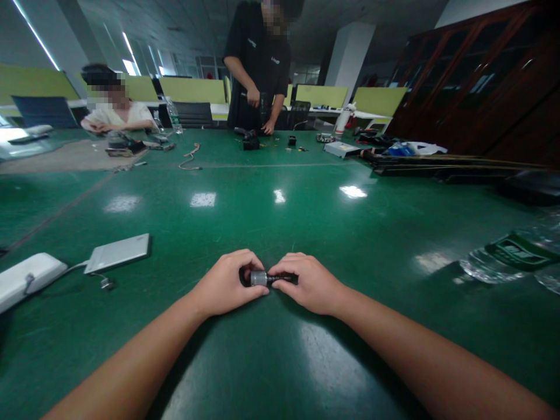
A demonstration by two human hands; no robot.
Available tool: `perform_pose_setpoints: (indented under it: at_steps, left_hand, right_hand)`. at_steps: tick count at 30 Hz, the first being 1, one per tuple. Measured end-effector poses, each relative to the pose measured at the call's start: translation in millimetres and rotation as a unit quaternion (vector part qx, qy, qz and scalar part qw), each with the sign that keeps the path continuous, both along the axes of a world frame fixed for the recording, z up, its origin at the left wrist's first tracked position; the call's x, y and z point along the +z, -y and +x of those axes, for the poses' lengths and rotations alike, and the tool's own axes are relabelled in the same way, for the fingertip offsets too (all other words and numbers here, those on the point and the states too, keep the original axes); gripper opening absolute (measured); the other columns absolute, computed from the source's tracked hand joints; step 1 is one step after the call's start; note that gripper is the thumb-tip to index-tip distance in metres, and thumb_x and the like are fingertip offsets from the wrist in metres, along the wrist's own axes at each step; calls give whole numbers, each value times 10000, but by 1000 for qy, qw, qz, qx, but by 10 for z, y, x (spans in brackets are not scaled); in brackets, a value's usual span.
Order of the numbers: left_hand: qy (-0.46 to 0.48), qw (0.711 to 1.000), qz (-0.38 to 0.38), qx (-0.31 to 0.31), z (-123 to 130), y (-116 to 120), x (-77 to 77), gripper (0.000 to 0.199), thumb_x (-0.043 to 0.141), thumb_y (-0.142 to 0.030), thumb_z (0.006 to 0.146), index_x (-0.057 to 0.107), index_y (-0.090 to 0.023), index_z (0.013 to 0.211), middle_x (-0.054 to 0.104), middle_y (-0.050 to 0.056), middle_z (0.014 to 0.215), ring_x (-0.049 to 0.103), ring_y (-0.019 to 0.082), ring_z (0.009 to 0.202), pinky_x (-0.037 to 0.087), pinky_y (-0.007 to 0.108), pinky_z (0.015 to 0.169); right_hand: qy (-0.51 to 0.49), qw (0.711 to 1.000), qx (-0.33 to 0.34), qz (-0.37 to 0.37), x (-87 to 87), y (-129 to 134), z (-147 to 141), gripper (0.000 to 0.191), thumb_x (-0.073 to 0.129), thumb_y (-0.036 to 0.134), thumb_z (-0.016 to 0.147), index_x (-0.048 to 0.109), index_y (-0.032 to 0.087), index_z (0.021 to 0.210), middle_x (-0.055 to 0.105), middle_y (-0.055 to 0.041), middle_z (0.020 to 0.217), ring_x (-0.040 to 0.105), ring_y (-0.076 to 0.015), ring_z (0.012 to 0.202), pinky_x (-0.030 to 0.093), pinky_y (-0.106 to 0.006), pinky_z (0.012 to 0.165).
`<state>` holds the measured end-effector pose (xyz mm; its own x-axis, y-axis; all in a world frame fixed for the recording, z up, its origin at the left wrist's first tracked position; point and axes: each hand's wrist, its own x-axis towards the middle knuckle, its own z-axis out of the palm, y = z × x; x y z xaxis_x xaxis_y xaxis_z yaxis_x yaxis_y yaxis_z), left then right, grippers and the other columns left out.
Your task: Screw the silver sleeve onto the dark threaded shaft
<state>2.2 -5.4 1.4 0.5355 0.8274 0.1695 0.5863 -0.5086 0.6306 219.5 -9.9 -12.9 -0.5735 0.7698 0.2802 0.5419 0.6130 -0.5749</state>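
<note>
At centre, left hand grips a crosswise cylinder, right hand its rightward shaft.

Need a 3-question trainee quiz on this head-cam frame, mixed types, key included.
1. Which hand grips the small, silver, metallic-looking cylinder?
2. True or false: the flat, silver-grey rectangular device lies nearer the bare left hand than the bare right hand.
3. Fill in: the smooth, glossy tabletop under the hands is ____ in colour.

Key: 1. Left hand. 2. True. 3. Green.
</note>
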Motion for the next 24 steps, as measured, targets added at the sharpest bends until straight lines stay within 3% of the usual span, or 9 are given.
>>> perform_pose_setpoints:
  at_steps: [24]
  left_hand:
    - [-3, 1000, 18, -10, -5, 14, 25, 226, 767, -313, 744, 598, -176, 805, 626, 9, 812, 591, 179, 770, 418, 279, 690]
  right_hand:
    - [-2, 1000, 22, 6, 47, -13, 36, 139, 694, 169, 813, 729, 182, 947, 704, -44, 846, 612, -176, 818, 457, -308, 770]
